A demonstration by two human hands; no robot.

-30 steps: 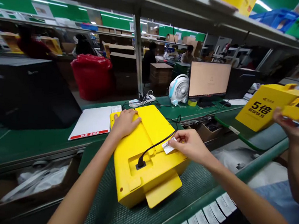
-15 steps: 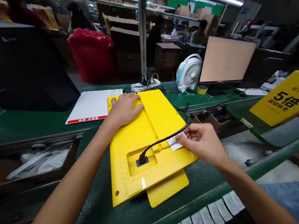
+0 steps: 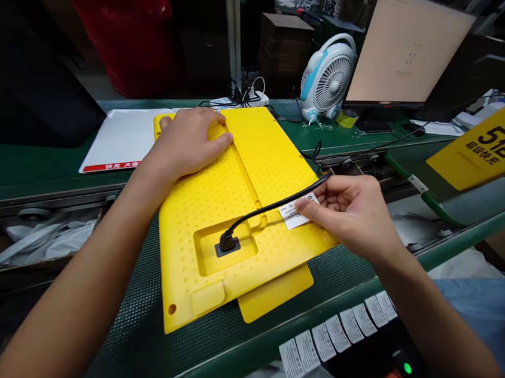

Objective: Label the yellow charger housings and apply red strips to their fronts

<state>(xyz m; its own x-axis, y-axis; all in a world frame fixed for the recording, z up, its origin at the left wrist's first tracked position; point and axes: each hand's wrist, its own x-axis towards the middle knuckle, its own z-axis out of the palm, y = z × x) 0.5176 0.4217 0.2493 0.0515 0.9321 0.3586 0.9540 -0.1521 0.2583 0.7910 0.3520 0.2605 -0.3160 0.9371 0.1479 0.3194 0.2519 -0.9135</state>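
With the yellow unit as the hub of the clock and twelve at the far side, clear plastic bags (image 3: 43, 245) lie in a tray at nine o'clock. A red bag (image 3: 116, 24) stands well back toward half past ten, and a white panel (image 3: 120, 133) with a red strip along its near edge lies on the bench at ten.

The left hand (image 3: 191, 143) rests on the unit's half-past-ten corner, palm down, its thumb spread away from the fingers, which reach over the far part of the edge. The yellow unit (image 3: 228, 201) itself lies at the middle of the view on a dark green mat (image 3: 130, 320), a flat yellow flap (image 3: 277, 294) jutting out at five o'clock. A black plug (image 3: 227, 242) sits in its recess toward six, and the black cable (image 3: 278, 203) from it runs toward two, up to the right hand's fingers.

At three o'clock the right hand (image 3: 353, 211) pinches a white label (image 3: 293, 217) between thumb and fingers, over the unit's surface (whether the label touches it, I cannot tell). A fan (image 3: 329, 80) stands at one, a row of printed labels (image 3: 339, 330) runs along the rail at four, a monitor (image 3: 407, 49) is near two, and a yellow box (image 3: 496, 139) with black lettering leans at half past two.
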